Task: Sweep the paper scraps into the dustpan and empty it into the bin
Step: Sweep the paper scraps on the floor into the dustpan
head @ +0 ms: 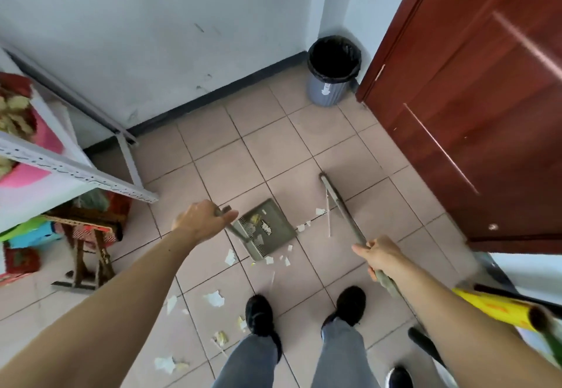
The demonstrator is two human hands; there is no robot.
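My left hand (202,220) grips the top of the handle of a grey-green dustpan (273,220), which rests on the tiled floor with a few paper scraps inside. In my right hand (380,255) is the long handle of a broom (342,203); its head lies on the floor just right of the pan. White and yellowish paper scraps lie around the pan's front edge (286,258) and nearer my feet (214,298). A grey bin (333,83) with a black liner stands open in the far corner by the wall.
A white metal shelf unit (79,171) with pink and coloured items stands at the left, a small wooden stool (88,251) under it. A red-brown door (474,108) fills the right side. My black shoes (260,316) stand behind the pan. A yellow roll (492,308) lies at the lower right.
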